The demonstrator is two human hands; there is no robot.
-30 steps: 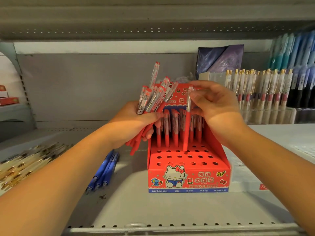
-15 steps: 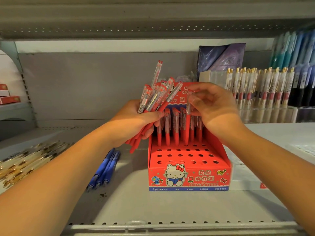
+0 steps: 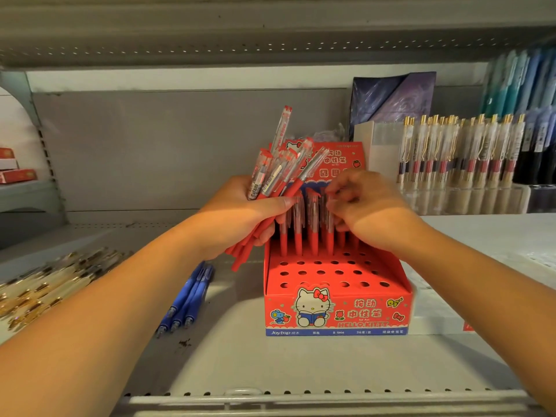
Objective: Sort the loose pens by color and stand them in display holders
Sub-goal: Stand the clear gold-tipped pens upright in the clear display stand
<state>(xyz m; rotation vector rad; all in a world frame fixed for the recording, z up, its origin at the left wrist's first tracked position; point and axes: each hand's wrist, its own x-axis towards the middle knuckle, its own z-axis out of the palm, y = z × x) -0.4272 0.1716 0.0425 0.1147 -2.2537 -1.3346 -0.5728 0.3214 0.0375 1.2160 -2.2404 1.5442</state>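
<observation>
My left hand (image 3: 240,218) grips a fanned bundle of red pens (image 3: 279,176) just left of the red Hello Kitty display holder (image 3: 337,314). Several red pens (image 3: 313,236) stand in the holder's back row; the front rows of holes are empty. My right hand (image 3: 370,215) is over the back row with its fingers curled, and its fingertips pinch the top of one standing red pen. Three blue pens (image 3: 189,299) lie loose on the shelf to the left of the holder.
A heap of clear, gold-trimmed pens (image 3: 45,284) lies at the far left. At the back right, a clear holder with gold-clipped pens (image 3: 457,155) stands by a purple package (image 3: 394,97). A white box (image 3: 436,320) sits right of the red holder. The shelf's front rail (image 3: 301,395) is close.
My right hand has lowered a red pen from above the holder down into a back-row hole. My left hand has kept the bundle almost still.
</observation>
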